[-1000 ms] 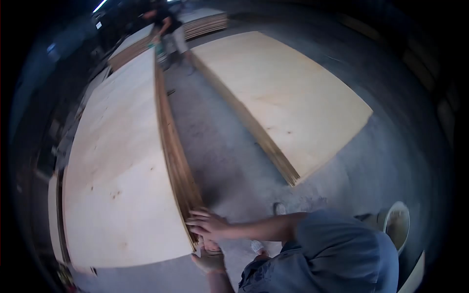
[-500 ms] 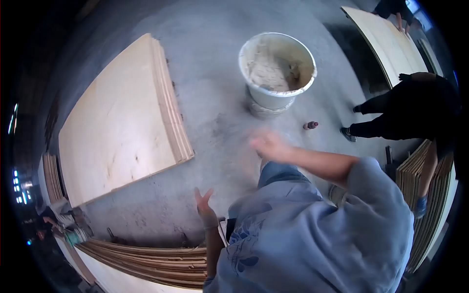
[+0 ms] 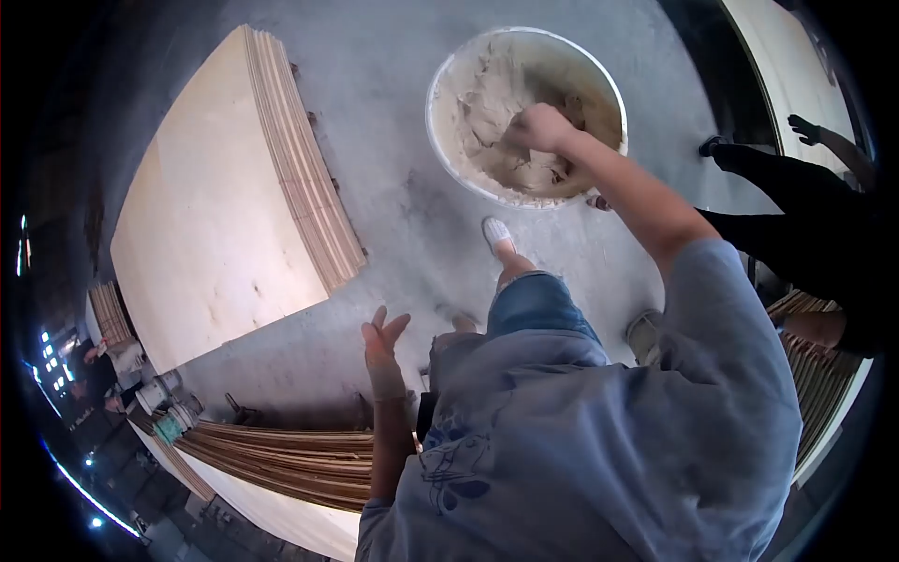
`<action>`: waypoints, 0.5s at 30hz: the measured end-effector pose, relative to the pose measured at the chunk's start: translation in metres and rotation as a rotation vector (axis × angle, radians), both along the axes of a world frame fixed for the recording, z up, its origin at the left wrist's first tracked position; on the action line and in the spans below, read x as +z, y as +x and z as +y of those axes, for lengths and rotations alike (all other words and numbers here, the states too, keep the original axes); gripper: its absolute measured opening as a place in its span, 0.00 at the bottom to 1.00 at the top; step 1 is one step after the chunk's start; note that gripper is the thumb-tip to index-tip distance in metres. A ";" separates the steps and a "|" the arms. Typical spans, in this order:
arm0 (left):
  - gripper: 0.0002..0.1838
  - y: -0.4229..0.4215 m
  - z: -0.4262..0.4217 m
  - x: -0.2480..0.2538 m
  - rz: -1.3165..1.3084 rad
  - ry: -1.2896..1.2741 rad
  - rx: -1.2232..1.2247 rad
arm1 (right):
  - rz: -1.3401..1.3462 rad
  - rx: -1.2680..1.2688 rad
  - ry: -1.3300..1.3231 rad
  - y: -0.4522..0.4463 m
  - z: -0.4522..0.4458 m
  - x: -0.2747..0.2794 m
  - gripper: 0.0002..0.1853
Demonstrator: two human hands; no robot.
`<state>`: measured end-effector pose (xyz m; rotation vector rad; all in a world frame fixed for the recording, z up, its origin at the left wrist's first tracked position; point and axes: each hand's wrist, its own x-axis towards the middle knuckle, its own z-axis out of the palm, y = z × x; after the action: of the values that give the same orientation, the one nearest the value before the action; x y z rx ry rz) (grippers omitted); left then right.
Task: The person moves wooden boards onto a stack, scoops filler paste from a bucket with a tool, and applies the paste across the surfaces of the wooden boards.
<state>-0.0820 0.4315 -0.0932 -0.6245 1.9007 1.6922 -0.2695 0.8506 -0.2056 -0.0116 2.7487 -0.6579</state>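
At upper centre, paste (image 3: 487, 117) in the bucket (image 3: 450, 110) lies beneath the curled right hand (image 3: 539, 128), grip unclear; the left hand (image 3: 382, 352) spreads empty.

Floor gap (image 3: 370, 117) between board stack (image 3: 220, 201) and bucket (image 3: 449, 103) passable; bucket wall rings right hand (image 3: 540, 128), top open.

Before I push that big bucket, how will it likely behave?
The bucket is probably heavy, given the paste inside. That paste looks thick, standing in peaks, so likely won't slosh. Its smeared inner wall could feel slippery.
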 end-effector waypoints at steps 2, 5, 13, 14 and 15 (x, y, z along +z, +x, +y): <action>0.41 -0.005 -0.001 -0.003 -0.024 0.023 0.000 | -0.109 0.088 0.078 -0.011 -0.013 -0.045 0.15; 0.41 -0.012 -0.011 0.004 0.052 0.025 -0.011 | -0.280 0.156 0.195 -0.007 -0.021 -0.088 0.15; 0.41 0.009 -0.060 -0.007 -0.067 -0.027 0.250 | -0.371 0.154 0.231 -0.002 -0.042 -0.132 0.20; 0.40 0.014 -0.072 -0.008 -0.075 0.000 0.239 | -0.416 0.099 0.112 -0.006 -0.038 -0.119 0.21; 0.40 0.017 -0.081 -0.008 -0.072 -0.002 0.238 | -0.600 -0.096 -0.081 -0.011 -0.036 -0.098 0.22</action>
<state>-0.0647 0.3503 -0.1011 -0.9319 1.8373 1.7847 -0.2810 0.8144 -0.3035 0.2579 2.1545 -0.6667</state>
